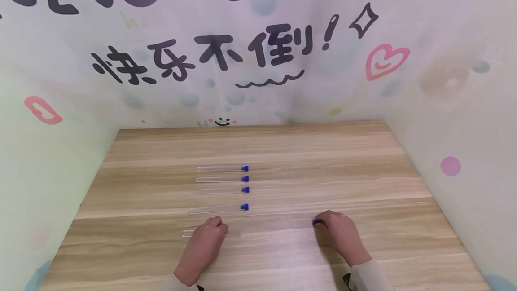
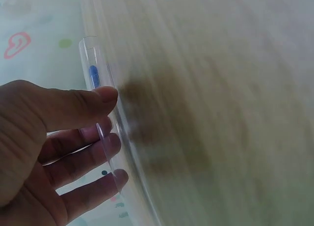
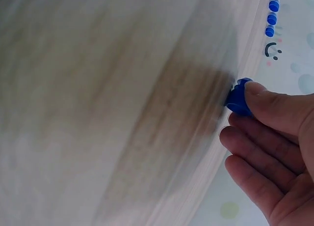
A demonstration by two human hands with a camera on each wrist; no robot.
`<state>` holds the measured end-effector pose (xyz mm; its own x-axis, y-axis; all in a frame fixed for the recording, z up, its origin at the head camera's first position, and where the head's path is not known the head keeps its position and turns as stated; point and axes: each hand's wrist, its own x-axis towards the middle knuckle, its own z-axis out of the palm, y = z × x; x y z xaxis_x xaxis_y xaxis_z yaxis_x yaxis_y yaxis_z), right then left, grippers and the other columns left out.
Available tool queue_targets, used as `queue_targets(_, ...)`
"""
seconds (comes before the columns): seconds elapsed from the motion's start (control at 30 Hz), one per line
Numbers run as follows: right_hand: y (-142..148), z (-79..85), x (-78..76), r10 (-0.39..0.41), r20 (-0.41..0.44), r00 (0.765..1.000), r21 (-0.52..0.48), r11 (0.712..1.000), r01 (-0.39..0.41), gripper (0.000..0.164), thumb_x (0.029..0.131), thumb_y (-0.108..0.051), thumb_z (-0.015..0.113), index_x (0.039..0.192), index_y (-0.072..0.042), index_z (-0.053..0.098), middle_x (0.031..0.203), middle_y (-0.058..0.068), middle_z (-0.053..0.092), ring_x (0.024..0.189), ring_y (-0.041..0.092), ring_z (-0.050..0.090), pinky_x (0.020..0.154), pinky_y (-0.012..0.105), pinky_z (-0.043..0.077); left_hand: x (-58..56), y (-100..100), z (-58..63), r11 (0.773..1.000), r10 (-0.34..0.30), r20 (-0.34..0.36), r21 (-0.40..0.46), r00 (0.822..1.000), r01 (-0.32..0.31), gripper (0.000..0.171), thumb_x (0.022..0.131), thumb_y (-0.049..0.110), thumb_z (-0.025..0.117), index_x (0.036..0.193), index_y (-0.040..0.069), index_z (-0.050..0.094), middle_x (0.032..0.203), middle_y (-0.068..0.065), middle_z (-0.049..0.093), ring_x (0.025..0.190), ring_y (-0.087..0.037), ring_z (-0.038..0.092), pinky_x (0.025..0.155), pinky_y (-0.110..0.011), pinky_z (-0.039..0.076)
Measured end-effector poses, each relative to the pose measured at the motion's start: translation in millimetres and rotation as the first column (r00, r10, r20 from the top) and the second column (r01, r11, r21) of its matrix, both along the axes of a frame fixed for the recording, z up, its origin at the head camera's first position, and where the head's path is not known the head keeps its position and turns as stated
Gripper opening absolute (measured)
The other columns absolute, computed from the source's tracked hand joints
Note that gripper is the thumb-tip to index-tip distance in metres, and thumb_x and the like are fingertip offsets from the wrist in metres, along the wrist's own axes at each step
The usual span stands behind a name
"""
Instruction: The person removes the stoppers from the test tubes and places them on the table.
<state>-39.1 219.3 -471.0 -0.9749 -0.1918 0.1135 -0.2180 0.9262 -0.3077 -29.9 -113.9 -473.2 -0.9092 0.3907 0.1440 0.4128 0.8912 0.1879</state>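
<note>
Near the front left of the table, my left hand (image 1: 206, 247) pinches a clear test tube (image 1: 187, 233) between thumb and fingers. In the left wrist view this tube (image 2: 89, 45) has an open, uncapped end. My right hand (image 1: 342, 236), well to the right, holds a small blue cap (image 1: 315, 222) at its fingertips. The right wrist view shows the cap (image 3: 238, 100) pinched under the thumb, with the other fingers loosely bent. Beyond the left hand lie several clear test tubes (image 1: 218, 191) in a row, each with a blue cap on its right end.
The wooden table (image 1: 307, 160) meets a pale printed back wall (image 1: 169, 102) with dark lettering. Side walls (image 1: 456, 116) stand along its left and right edges. Bare wood lies between the two hands.
</note>
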Motion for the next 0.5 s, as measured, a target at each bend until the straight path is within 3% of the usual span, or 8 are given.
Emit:
queue_targets(0.3,2.8,0.5,-4.1,0.023,-0.043,0.999,0.008,1.0,-0.023,0.012,0.073,-0.012,0.078,0.072,-0.016,0.067,0.078,-0.001,0.071,0.071,0.016,0.068,0.064,0.033,0.053,-0.3,2.4,3.0,1.0,-0.01,0.023,-0.022,1.0,0.01,0.01,0.073,0.004,0.077,0.08,0.007,0.071,0.076,-0.001,0.059,0.071,-0.014,0.059,0.06,-0.029,0.05)
queue_targets(0.5,4.5,2.1,-6.2,0.049,-0.061,0.997,0.018,0.999,-0.048,0.018,0.073,-0.015,0.078,0.068,-0.018,0.061,0.079,-0.002,0.07,0.07,0.014,0.067,0.061,0.03,0.052,1.1,2.3,2.1,1.0,-0.008,0.051,-0.02,0.999,0.009,0.019,0.075,0.008,0.077,0.093,0.006,0.07,0.086,-0.003,0.062,0.081,-0.017,0.061,0.068,-0.033,0.051)
